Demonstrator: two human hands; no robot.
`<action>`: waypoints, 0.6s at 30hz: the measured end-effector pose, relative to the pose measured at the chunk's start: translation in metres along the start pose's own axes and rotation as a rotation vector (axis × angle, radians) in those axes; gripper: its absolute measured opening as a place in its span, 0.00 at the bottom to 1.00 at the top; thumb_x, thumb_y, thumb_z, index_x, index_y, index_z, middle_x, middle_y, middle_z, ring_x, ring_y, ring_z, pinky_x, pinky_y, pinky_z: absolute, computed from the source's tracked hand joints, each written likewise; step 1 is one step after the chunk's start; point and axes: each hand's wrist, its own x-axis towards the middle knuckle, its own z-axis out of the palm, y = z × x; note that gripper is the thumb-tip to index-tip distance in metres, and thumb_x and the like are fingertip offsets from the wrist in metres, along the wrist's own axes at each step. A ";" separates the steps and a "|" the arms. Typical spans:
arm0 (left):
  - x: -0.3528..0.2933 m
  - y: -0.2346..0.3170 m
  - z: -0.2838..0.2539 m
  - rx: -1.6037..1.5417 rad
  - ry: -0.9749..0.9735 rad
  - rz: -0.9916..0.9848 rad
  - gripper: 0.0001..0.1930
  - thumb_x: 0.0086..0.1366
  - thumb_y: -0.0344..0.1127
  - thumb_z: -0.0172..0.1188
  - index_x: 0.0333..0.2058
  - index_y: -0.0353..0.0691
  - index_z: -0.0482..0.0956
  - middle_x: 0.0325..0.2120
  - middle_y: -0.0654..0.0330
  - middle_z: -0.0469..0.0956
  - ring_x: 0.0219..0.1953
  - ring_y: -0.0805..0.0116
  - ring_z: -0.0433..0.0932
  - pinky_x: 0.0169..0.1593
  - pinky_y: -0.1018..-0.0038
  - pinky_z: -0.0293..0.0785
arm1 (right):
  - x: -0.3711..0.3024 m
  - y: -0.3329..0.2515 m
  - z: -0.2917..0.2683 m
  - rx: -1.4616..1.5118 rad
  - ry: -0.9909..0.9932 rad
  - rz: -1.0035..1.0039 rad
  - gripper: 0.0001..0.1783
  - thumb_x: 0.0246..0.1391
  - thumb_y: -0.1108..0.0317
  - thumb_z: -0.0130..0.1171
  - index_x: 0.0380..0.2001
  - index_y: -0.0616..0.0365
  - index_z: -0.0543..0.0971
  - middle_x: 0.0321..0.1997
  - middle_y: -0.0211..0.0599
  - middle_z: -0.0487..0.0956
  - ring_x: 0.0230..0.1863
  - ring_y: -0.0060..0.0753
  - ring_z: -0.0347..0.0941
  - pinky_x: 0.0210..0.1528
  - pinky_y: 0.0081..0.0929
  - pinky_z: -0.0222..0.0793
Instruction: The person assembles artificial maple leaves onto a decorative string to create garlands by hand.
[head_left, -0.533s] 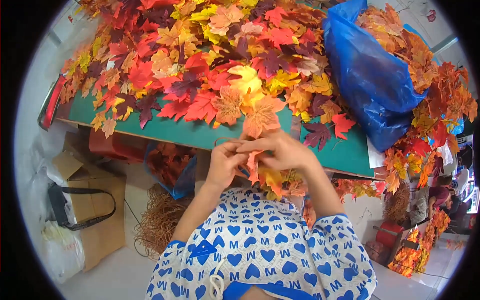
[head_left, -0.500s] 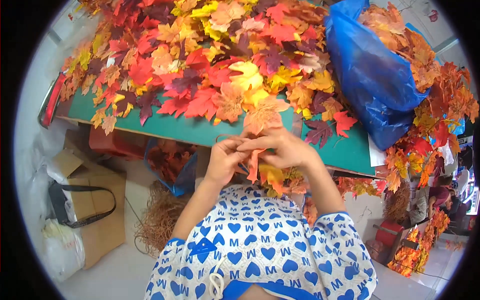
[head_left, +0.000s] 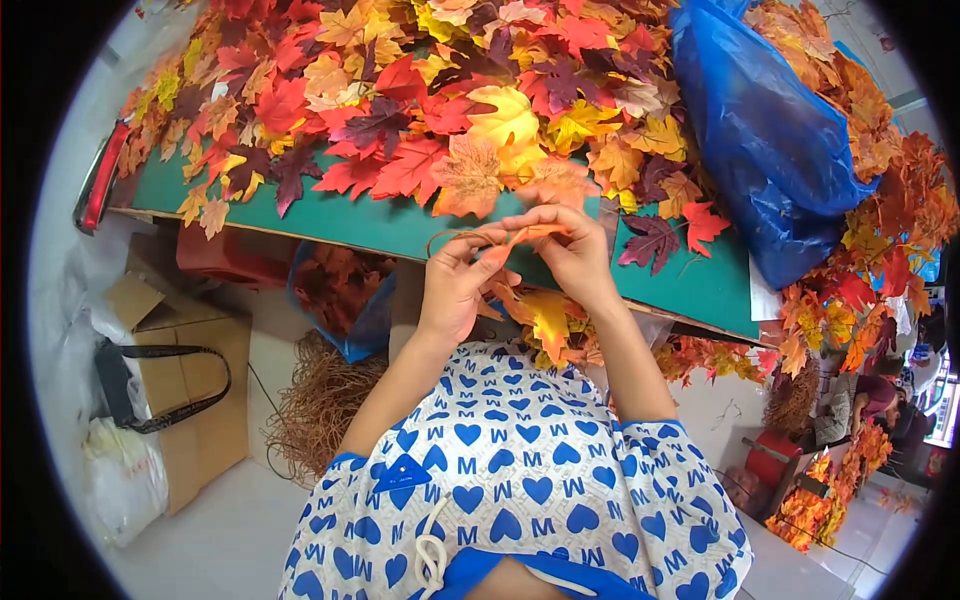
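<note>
At the table's near edge, my left hand (head_left: 450, 295) is closed in a pinch on a thin brown stem (head_left: 452, 235), which loops out to its left. Close beside it, my right hand (head_left: 583, 262) grips an orange artificial leaf (head_left: 538, 233) between thumb and fingers. The fingertips of both hands nearly meet, and the join between stem and leaf is partly hidden. Below the hands hangs a bunch of yellow and orange leaves (head_left: 549, 325). A peach-coloured leaf (head_left: 560, 182) lies just beyond my right hand.
Red, yellow, orange and purple leaves (head_left: 400, 80) pile over the green tabletop (head_left: 345, 232). A blue plastic bag (head_left: 765, 150) lies at the right. Under the table are a brown stem bundle (head_left: 320, 405) and a leaf-filled blue bag (head_left: 362, 335). A cardboard box (head_left: 205, 400) stands left.
Both hands have risen slightly toward the table. The orange leaf that hung down between them is now held up across the right fingers. The view has shifted a little.
</note>
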 end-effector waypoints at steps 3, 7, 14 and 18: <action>-0.001 -0.007 -0.010 -0.003 0.036 -0.038 0.10 0.60 0.25 0.58 0.41 0.32 0.74 0.36 0.56 0.76 0.28 0.65 0.80 0.26 0.72 0.80 | 0.004 -0.029 -0.001 -0.267 0.071 0.056 0.10 0.51 0.80 0.56 0.37 0.56 0.77 0.40 0.33 0.77 0.35 0.22 0.75 0.34 0.23 0.73; 0.000 -0.005 -0.004 0.057 0.074 -0.014 0.10 0.60 0.25 0.58 0.41 0.31 0.74 0.34 0.56 0.76 0.26 0.67 0.80 0.25 0.74 0.79 | 0.010 -0.030 -0.012 -1.092 0.200 -0.503 0.06 0.52 0.74 0.57 0.35 0.53 0.75 0.26 0.32 0.77 0.25 0.21 0.73 0.25 0.22 0.67; -0.001 -0.005 0.001 0.089 0.048 -0.056 0.11 0.60 0.24 0.58 0.42 0.30 0.74 0.33 0.59 0.77 0.29 0.70 0.79 0.25 0.77 0.77 | 0.014 -0.023 0.007 0.306 0.386 0.293 0.06 0.61 0.69 0.50 0.37 0.60 0.72 0.28 0.27 0.74 0.25 0.19 0.70 0.27 0.16 0.65; 0.003 -0.020 0.002 0.058 0.158 0.136 0.12 0.58 0.22 0.58 0.42 0.30 0.74 0.36 0.59 0.77 0.36 0.73 0.78 0.38 0.79 0.76 | -0.008 0.000 0.032 0.032 0.303 0.137 0.11 0.57 0.77 0.49 0.44 0.62 0.71 0.34 0.33 0.75 0.33 0.24 0.72 0.36 0.23 0.69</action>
